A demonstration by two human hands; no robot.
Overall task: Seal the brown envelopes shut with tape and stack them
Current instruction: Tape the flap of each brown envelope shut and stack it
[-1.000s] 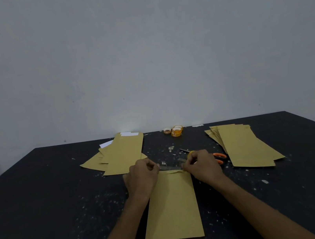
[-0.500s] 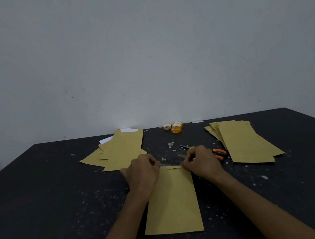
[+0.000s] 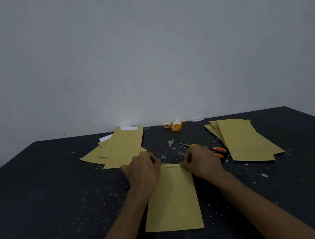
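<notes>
Envelope (image 3: 171,199) first, since it's closest to me: brown, flat on the black table (image 3: 41,199), mouth end pointing away from the camera. Everything below is located off that envelope.

At its far edge, both hands are bunched up. The left hand (image 3: 143,171) sits on the far-left corner and the right hand (image 3: 200,162) on the far-right corner. Fingers are curled in tight on both, and they look to be pinching the two ends of a tape strip (image 3: 164,162) stretched along that edge. The strip is clear and faint on my feed, so I can't swear how much of it is already stuck down.

My worries from here:
- Nothing pins the envelope itself, so an uneven press could skew it and the tape would land crooked.
- The strip seems to ride partly past the far edge, so it might grab the table instead of folding over.
- Slack between the hands means wrinkles, or tape stuck to fingertips.

Just beyond the envelope's far-right corner, touching the right hand or nearly, are orange-handled scissors (image 3: 217,150). Further right is a neat stack of envelopes (image 3: 244,140). Beyond the far-left corner is a looser pile (image 3: 124,149) with white paper poking out. Farthest back, by the wall, are the tape rolls (image 3: 176,126).
</notes>
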